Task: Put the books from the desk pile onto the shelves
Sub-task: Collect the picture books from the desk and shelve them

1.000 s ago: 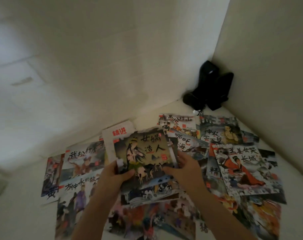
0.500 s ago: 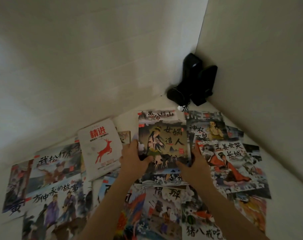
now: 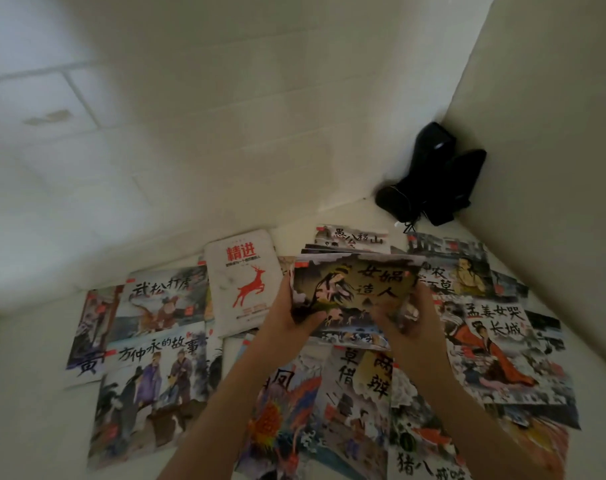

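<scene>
Several thin picture books lie spread and overlapping across the white desk (image 3: 35, 393). I hold a small stack of them a little above the spread, its top cover a dark painted book with black brush lettering (image 3: 353, 289). My left hand (image 3: 287, 313) grips the stack's left edge with the thumb on the cover. My right hand (image 3: 410, 315) grips its right edge. A white book with a red deer (image 3: 242, 282) lies flat just left of the stack. The shelves are out of view.
A black pouch-like object (image 3: 429, 178) sits in the far right corner where two white walls meet. More picture books (image 3: 495, 344) cover the desk to the right and in front of my arms. The wall stands close behind the spread.
The held stack has moved to the right and away from me, uncovering the white deer book. It now tilts flatter. The camera has shifted too.
</scene>
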Tool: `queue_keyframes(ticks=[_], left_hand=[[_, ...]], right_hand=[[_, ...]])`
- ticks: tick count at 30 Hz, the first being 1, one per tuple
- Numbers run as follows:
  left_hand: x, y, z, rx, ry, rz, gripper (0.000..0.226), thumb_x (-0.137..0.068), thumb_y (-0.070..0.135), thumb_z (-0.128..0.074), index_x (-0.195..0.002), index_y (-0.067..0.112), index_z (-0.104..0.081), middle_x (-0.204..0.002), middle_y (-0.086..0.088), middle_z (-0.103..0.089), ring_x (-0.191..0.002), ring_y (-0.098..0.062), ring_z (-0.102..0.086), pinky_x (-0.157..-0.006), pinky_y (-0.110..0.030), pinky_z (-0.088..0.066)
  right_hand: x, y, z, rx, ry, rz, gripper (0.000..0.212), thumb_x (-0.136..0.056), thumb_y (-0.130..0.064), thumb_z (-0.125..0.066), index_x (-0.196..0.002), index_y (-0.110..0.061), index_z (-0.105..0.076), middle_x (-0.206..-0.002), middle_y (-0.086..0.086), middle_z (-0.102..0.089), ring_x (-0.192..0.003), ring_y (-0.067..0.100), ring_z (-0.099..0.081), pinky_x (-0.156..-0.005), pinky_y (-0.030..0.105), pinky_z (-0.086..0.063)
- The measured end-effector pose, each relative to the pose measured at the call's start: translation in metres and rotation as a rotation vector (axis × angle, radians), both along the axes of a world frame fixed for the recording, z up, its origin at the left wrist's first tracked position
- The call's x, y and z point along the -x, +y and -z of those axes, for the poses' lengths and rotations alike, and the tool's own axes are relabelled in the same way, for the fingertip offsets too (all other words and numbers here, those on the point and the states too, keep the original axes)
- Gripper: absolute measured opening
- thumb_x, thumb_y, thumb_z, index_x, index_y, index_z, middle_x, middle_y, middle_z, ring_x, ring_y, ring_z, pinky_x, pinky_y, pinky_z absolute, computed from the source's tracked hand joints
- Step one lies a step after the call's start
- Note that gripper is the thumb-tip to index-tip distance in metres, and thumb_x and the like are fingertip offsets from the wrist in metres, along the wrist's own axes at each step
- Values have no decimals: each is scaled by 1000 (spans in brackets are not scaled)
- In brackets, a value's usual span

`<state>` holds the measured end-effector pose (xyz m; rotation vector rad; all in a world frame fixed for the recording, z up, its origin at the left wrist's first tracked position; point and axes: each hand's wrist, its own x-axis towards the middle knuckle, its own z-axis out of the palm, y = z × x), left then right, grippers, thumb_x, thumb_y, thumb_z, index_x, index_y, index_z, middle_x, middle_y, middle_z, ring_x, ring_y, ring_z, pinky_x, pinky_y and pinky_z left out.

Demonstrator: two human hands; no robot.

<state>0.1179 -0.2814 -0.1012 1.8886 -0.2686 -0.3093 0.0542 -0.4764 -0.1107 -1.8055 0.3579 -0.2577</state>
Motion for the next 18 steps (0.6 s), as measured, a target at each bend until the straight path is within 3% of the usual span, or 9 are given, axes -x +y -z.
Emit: queue_keyframes(ticks=[2, 5, 7, 9, 11, 13, 16, 18], left_hand=[[3, 2, 13, 12, 59, -35, 52, -83, 10, -73, -113, 32, -37, -103, 2, -59, -98, -2, -61, -86, -17, -51], [14, -1, 22, 40, 118, -92, 61, -82, 1, -72, -123, 24, -33, -107, -4, -57, -97, -2, -62, -82, -13, -51], [16, -5, 23, 93, 147, -121, 72, -84, 1, -71, -134, 26, -25, -114, -8, -54, -105, -13, -61, -90, -20, -52], [16, -5, 26, 95, 179, -122, 83, -85, 2, -69, -145, 23, -15, -113, -1, -54, -108, -16, -60, -95, -26, -51], [21, -6, 32, 53, 197, -109, 67, -88, 3, -66, -139, 19, -24, -108, 7, -52, -109, -16, -58, -94, -24, -51], [25, -6, 32, -12, 170, -138, 41, -91, 6, -63, -116, 24, -36, -106, 11, -52, -106, -11, -57, -92, -23, -52], [16, 5, 27, 8, 166, -245, 34, -89, 11, -66, -111, 24, -43, -107, 15, -54, -98, 0, -54, -74, -9, -49], [4, 24, 18, 21, 188, -317, 37, -87, 15, -70, -115, 23, -47, -108, 12, -58, -97, -1, -56, -77, -13, -49]], right_hand=[[9, 4, 9, 47, 52, -38, 44, -85, -24, -68, -122, -12, -48, -104, -7, -65, -100, 14, -65, -83, 31, -57], [10, 13, 16, 104, 46, -34, 36, -88, -23, -64, -116, -10, -45, -97, -1, -63, -91, 10, -64, -81, 36, -56], [7, 18, 16, 131, 9, -22, 38, -91, -15, -61, -122, -8, -40, -99, -3, -59, -89, 0, -60, -79, 23, -54], [6, 21, 18, 143, -1, -20, 42, -93, -10, -58, -127, -3, -36, -94, -5, -55, -83, -5, -57, -73, 11, -48], [10, 23, 25, 131, 40, -27, 38, -94, -10, -56, -125, -1, -36, -87, -4, -50, -76, -4, -55, -70, 14, -47], [9, 26, 23, 134, 54, -21, 32, -93, -17, -57, -118, -11, -39, -88, -7, -49, -77, 1, -54, -71, 22, -44], [-9, 26, 5, 133, 45, -75, 23, -92, -15, -62, -110, -13, -48, -87, 1, -55, -77, 9, -56, -70, 26, -47], [-29, 36, -12, 133, 45, -178, 25, -91, -10, -63, -112, -17, -50, -88, -3, -59, -80, 4, -60, -70, 18, -51]])
